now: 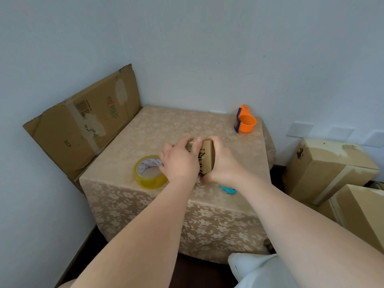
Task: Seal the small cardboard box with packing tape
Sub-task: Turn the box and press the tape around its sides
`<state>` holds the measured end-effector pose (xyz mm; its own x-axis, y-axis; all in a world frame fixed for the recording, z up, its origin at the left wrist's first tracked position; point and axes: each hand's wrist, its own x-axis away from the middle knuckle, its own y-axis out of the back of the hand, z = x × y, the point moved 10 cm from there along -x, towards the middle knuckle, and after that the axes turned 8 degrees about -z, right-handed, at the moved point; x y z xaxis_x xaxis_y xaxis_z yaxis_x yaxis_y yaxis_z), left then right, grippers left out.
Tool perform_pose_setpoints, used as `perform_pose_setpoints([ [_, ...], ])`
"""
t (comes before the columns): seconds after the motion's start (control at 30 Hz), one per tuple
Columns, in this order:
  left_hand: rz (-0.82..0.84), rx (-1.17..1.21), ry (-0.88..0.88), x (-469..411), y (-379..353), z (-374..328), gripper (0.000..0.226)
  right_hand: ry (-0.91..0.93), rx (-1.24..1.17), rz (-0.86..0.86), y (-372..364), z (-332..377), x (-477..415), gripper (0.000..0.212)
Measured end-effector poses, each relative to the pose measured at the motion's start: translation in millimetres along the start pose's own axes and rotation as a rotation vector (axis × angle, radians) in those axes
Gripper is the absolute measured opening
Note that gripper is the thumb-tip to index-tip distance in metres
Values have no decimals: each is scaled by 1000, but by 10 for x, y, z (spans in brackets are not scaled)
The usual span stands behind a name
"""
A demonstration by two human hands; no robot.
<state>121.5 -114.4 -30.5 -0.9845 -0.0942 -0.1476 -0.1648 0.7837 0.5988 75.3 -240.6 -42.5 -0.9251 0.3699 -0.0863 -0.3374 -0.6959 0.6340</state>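
A small brown cardboard box [207, 157] with black lettering stands on the table, held between both hands. My left hand [179, 162] wraps its left side, fingers curled over the top edge. My right hand [223, 161] clasps the right side and near end. A roll of clear yellowish packing tape [149, 172] lies flat on the table just left of my left hand. Most of the box is hidden by my fingers.
The table [166, 125] wears a beige floral cloth. An orange tape dispenser [245, 120] stands at the far right corner. A small blue tool [228, 189] lies by my right wrist. Flattened cardboard [83, 125] leans on the left wall; stacked boxes [324, 169] sit right.
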Motion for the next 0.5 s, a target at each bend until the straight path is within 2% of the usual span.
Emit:
perform_pose_setpoints([
  [0.5, 2, 52, -46, -50, 7, -62, 33, -44, -23, -35, 48, -91, -5, 101],
])
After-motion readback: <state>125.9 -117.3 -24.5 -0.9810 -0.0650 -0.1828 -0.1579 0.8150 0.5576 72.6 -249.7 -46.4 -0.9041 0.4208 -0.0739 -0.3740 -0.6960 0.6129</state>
